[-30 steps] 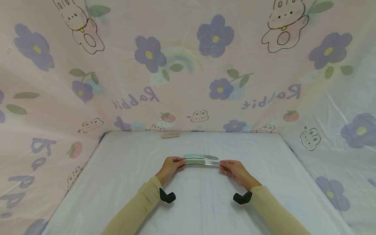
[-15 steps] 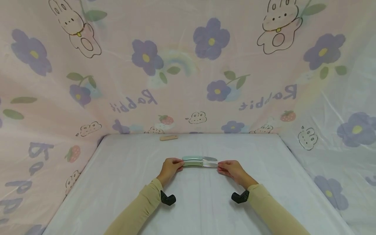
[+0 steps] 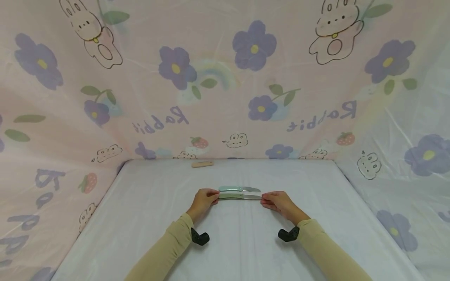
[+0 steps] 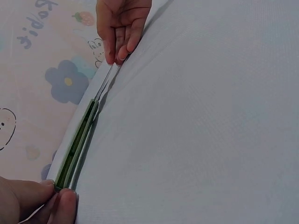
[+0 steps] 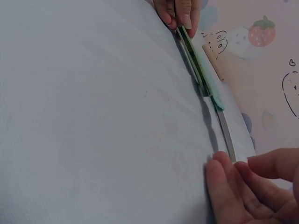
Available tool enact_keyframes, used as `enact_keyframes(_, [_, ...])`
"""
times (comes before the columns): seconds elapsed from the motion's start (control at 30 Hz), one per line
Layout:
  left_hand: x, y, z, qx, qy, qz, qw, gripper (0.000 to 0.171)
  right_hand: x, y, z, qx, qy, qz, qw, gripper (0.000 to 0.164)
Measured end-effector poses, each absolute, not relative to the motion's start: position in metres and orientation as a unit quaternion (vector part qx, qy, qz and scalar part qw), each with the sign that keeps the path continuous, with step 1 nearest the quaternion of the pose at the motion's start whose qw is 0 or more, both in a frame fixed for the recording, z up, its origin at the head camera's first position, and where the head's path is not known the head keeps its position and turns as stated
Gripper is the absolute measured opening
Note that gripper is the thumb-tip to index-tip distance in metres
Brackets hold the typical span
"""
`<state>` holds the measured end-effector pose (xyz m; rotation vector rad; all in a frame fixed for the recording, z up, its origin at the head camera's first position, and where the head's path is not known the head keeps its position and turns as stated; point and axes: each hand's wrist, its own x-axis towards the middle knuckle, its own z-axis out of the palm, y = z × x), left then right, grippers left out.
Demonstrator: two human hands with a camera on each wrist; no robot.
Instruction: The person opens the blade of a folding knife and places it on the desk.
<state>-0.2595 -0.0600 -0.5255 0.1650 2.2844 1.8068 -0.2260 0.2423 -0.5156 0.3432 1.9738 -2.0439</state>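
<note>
In the head view, an olive-green folding knife [image 3: 231, 196] with its blade out lies crosswise between the two hands. My left hand [image 3: 204, 201] pinches the butt of its handle between thumb and fingers. At the other end, my right hand [image 3: 281, 205] has its fingertips on the blade tip. The left wrist view shows the open slot along the green handle [image 4: 77, 144] and the thin blade [image 4: 103, 81] running to the right fingertips. Just behind lies a mint-green folding knife [image 3: 231, 188], blade also out and pointing right, nearly parallel.
A tan folding knife handle [image 3: 202, 164], apparently folded, lies near the far edge of the white-covered table [image 3: 242, 242]. Printed fabric walls [image 3: 218, 93] stand behind and at both sides. Black wrist devices [image 3: 200, 237] sit at the cuffs.
The head view has shifted slightly. Both hands keep their hold at the two ends of the olive-green folding knife, and the other knives stay where they were.
</note>
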Motion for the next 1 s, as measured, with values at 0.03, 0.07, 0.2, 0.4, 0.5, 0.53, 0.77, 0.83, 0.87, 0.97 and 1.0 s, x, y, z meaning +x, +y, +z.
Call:
enact_keyframes(0.03, [-0.259,-0.060,-0.526,0.058,0.777,0.617,0.111,0.019,-0.226,0.242,-0.515,0.118,0.683,-0.707,0.140,0.032])
enact_keyframes(0.07, [-0.259,-0.061,-0.526,0.060,0.777,0.617,0.108,0.019,-0.225,0.242,-0.515,0.114,0.684,-0.706,0.141,0.032])
enact_keyframes(0.2, [-0.260,-0.062,-0.527,0.065,0.772,0.624,0.103,0.019,-0.225,0.242,-0.515,0.112,0.686,-0.705,0.140,0.032])
enact_keyframes(0.4, [-0.260,-0.062,-0.528,0.069,0.770,0.626,0.102,0.018,-0.223,0.241,-0.513,0.116,0.690,-0.702,0.136,0.032])
enact_keyframes(0.5, [-0.259,-0.062,-0.528,0.068,0.770,0.626,0.103,0.019,-0.222,0.240,-0.513,0.118,0.693,-0.698,0.134,0.032])
enact_keyframes(0.53, [-0.259,-0.062,-0.528,0.070,0.771,0.625,0.103,0.019,-0.222,0.240,-0.513,0.118,0.694,-0.697,0.134,0.032])
enact_keyframes(0.77, [-0.259,-0.067,-0.529,0.076,0.774,0.619,0.104,0.020,-0.221,0.243,-0.514,0.110,0.704,-0.690,0.127,0.032])
enact_keyframes(0.83, [-0.259,-0.069,-0.530,0.074,0.773,0.622,0.103,0.020,-0.221,0.245,-0.514,0.114,0.704,-0.689,0.126,0.032])
enact_keyframes(0.87, [-0.260,-0.070,-0.530,0.071,0.772,0.624,0.103,0.020,-0.221,0.245,-0.514,0.115,0.705,-0.689,0.125,0.032])
enact_keyframes(0.97, [-0.260,-0.073,-0.530,0.065,0.770,0.626,0.102,0.020,-0.221,0.247,-0.514,0.117,0.704,-0.690,0.126,0.032])
enact_keyframes(1.0, [-0.260,-0.074,-0.530,0.067,0.771,0.626,0.099,0.020,-0.221,0.247,-0.514,0.119,0.703,-0.690,0.126,0.032])
